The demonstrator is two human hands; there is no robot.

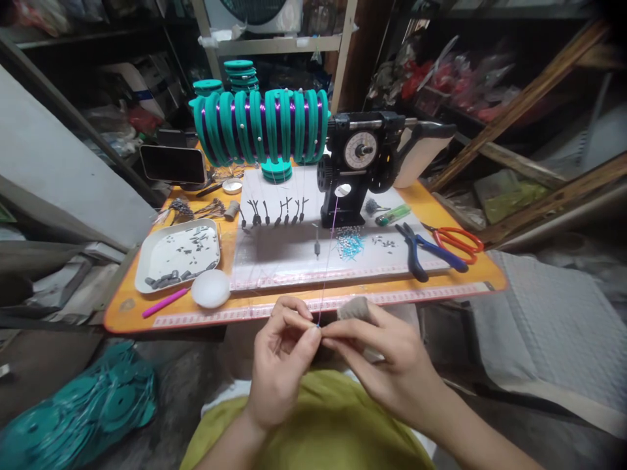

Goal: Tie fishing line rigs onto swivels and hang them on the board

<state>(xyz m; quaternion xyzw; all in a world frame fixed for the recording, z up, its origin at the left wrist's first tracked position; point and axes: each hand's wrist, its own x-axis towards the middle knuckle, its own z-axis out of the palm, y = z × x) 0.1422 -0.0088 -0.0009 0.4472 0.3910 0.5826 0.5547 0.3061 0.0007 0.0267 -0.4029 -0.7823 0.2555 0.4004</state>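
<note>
A thin purple thread (327, 267) runs down from the black hand-crank winder (337, 205) to my fingertips, in front of the table's edge. My left hand (281, 359) pinches it between thumb and forefinger, where a tiny bluish bit (318, 325) shows. Meeting it from the right, my right hand (386, 349) has thumb and forefinger pressed together at the same spot; what lies in that pinch is too small to make out. A grey wrap (353, 309) covers one of its fingers.
Teal spools (259, 127) sit on the winder's shaft, with dark rigs hanging below. Around the white board (274, 261) are a tray (140, 277) of grey pieces, a round white dish (210, 289), a pink pen (165, 303), blue-handled pliers (431, 251), red-handled scissors (460, 241) and blue-white bits (349, 243).
</note>
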